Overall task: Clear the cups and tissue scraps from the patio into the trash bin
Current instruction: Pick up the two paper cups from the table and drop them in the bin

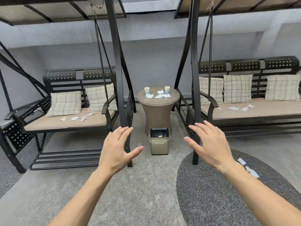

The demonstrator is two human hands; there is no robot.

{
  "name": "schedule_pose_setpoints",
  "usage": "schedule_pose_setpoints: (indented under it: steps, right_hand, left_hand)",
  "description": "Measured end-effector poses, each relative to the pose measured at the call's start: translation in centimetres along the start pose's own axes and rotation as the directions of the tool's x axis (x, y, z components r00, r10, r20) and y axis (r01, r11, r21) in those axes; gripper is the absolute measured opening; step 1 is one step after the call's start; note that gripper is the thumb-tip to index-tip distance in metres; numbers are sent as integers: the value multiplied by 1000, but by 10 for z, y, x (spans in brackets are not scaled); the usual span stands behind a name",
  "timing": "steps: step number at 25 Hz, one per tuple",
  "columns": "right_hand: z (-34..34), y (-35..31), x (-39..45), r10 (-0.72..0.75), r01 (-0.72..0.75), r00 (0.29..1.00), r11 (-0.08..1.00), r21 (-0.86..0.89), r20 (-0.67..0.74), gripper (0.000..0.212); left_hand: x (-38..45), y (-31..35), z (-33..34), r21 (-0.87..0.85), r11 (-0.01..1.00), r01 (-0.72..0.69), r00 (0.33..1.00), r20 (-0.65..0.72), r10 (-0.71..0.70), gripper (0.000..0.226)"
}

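Both hands empty, fingers spread: left hand [118, 148], right hand [210, 144]. Trash bin [159, 141] stands before wicker table [157, 111]. Behind bin, on surface: two paper cups [146, 90], about four tissue scraps [160, 95]. Cups likely light, crushable: grip mid-wall. Scraps soft: pinch.
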State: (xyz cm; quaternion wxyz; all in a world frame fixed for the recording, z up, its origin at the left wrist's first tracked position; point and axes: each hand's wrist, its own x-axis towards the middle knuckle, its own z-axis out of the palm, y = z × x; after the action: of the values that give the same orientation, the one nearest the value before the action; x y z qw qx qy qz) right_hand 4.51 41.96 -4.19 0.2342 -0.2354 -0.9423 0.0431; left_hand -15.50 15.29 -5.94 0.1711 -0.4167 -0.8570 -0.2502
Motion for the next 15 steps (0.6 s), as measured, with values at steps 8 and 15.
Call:
schedule_pose_setpoints:
  steps: [8,15]
  right_hand:
    - [59,75,149,-32,34,995,999,-12,93,72]
    - [129,75,289,-102,106,992,994,-41,78,68]
  left_hand:
    - [136,-10,88,54,996,70,994,80,-74,87]
    - [252,-75,143,54,998,46,996,76,-50,85]
